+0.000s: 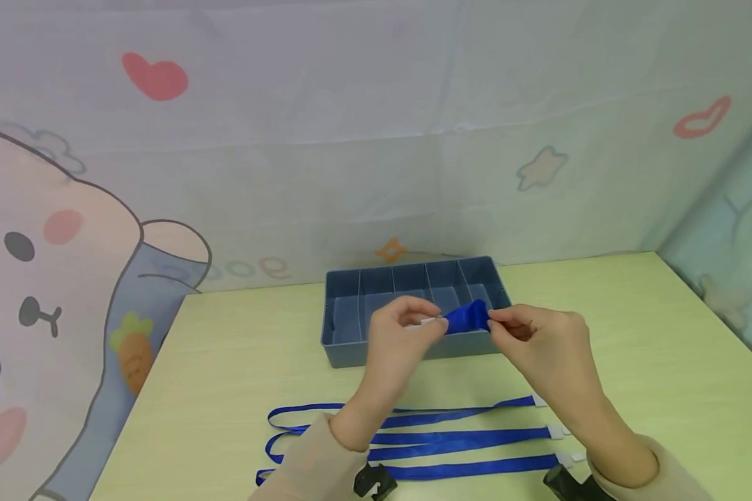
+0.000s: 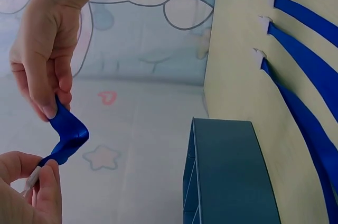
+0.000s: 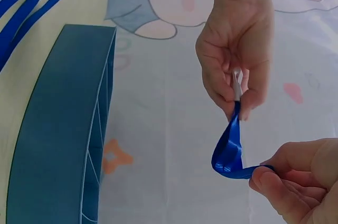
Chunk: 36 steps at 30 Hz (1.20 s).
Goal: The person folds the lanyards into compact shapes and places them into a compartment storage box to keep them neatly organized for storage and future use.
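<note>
A blue lanyard (image 1: 468, 317), folded into a short bundle, is stretched between my two hands above the front of the divided box. My left hand (image 1: 407, 334) pinches its white clip end (image 3: 237, 84) between thumb and fingers. At the opposite end, my right hand (image 1: 548, 348) pinches the folded blue ribbon (image 2: 68, 129) with thumb and forefinger. In the right wrist view the ribbon bends in a loop between the hands. Part of the white clip is hidden by the left fingers.
Behind the hands stands a blue-grey box (image 1: 345, 355) with several compartments. Nearer me, several blue lanyards (image 1: 470, 467) lie stretched out side by side on the pale table (image 1: 213, 390), white clips toward the right. A printed cloth (image 1: 326, 181) hangs behind the table.
</note>
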{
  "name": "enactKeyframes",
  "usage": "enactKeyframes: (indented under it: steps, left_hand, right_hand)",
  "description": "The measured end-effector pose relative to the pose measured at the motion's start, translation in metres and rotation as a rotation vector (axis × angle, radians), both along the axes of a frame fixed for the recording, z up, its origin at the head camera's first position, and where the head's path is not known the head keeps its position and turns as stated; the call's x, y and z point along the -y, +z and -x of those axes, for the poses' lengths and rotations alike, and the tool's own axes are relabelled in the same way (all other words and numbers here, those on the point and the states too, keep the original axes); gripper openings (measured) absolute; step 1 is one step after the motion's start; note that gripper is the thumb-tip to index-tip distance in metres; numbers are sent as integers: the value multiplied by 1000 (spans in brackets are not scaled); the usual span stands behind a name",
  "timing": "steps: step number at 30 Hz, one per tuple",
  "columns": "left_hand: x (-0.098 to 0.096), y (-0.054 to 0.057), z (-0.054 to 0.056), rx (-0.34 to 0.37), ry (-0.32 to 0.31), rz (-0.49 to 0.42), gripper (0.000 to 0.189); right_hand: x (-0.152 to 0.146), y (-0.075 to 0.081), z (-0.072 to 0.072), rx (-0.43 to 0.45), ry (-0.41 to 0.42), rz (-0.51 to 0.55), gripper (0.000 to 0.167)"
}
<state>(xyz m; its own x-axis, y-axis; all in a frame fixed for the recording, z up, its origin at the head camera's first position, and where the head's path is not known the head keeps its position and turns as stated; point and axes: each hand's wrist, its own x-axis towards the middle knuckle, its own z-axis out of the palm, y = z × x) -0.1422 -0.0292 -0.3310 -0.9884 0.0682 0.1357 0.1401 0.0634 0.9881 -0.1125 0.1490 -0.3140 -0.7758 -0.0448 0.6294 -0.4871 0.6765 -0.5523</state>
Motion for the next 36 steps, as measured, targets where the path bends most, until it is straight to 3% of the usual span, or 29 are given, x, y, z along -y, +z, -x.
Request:
enactKeyframes:
  steps: [17,25,36]
  left_hand:
    - [-13,1,-8,-99,-37,-17,8]
    - [-19,-2,-11,-117,-82,-52,9]
    - [-22,-6,-9,-128,-88,-72,11]
  right_hand:
    - [2,-1,1,159,68,180,9]
    - [4,-6,3,219,114,258,13]
    - [2,-6,5,315,145,292,17]
